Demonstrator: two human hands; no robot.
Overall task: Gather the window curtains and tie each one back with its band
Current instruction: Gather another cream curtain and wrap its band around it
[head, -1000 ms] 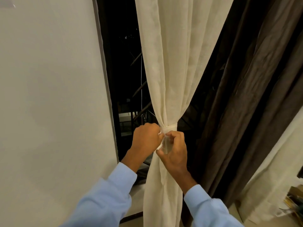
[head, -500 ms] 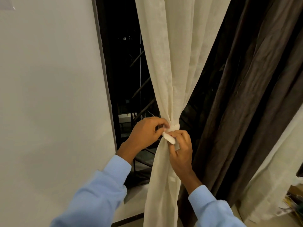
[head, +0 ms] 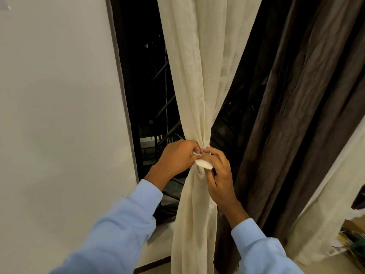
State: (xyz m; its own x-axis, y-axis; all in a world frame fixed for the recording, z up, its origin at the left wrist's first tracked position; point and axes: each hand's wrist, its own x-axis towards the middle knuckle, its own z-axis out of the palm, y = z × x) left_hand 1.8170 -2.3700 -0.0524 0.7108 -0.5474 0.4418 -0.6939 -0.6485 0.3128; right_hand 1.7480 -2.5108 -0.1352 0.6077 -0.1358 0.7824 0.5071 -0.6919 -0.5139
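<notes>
Between both hands [head: 177,157] [head: 219,175], band [head: 203,164] pinched at curtain [head: 197,76] waist

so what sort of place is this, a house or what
Most likely a room in a home, at night: a cream curtain and a dark brown curtain hang at a black, unlit window set in a plain white wall.

The gathered cream fabric curtain [head: 197,76] runs out of view at top and bottom. Its white fabric band [head: 204,164] is mostly covered by the left hand [head: 177,157] and right hand [head: 219,175] pinching it, so how its ends join cannot be told. On the right, the dark brown curtain [head: 296,115] is cut off above. The cluttered pile [head: 353,244] at the near right edge is cropped and unclear.
</notes>
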